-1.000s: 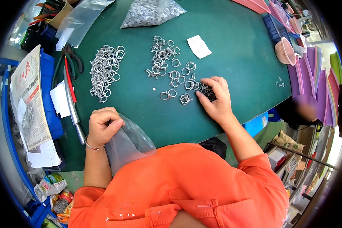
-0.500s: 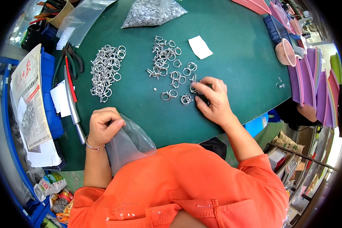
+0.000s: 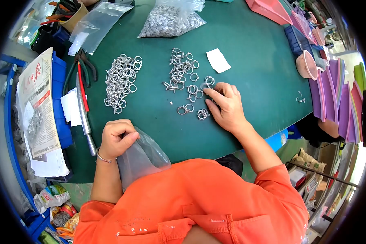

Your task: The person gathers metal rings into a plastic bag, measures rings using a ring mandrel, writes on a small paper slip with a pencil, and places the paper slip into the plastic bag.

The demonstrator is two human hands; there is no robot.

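So your left hand (image 3: 118, 139) is closed, thumb pressed over the curled fingers, on the top edge of a thin, cloudy plastic bag (image 3: 145, 159). The bag hangs limp and creased between that hand and your orange shirt (image 3: 191, 195), see-through enough that the green shows through it.

Your right hand (image 3: 227, 106) is half curled, palm down on the right side of the loose rings (image 3: 184, 73), with the index fingertip right by a couple of them. Can't tell if it's actually pinching one, the fingers hide too much. Those rings are shiny silver-grey metal, thin round hoops with small knobbly tops, strung out in a scraggly column with a few strays nearer you. The ring pile (image 3: 122, 79) to the left is way denser — hoops overlapping every which way.

All of it sits on a smooth, matte green surface (image 3: 256, 65). Far side has a clear bag of flat grey bits (image 3: 171, 22), and a plain white paper slip (image 3: 218, 61) lies off to the right. Over left — dark-handled pliers (image 3: 84, 65) and a long tapered metal rod (image 3: 84, 118), polished and rounded.
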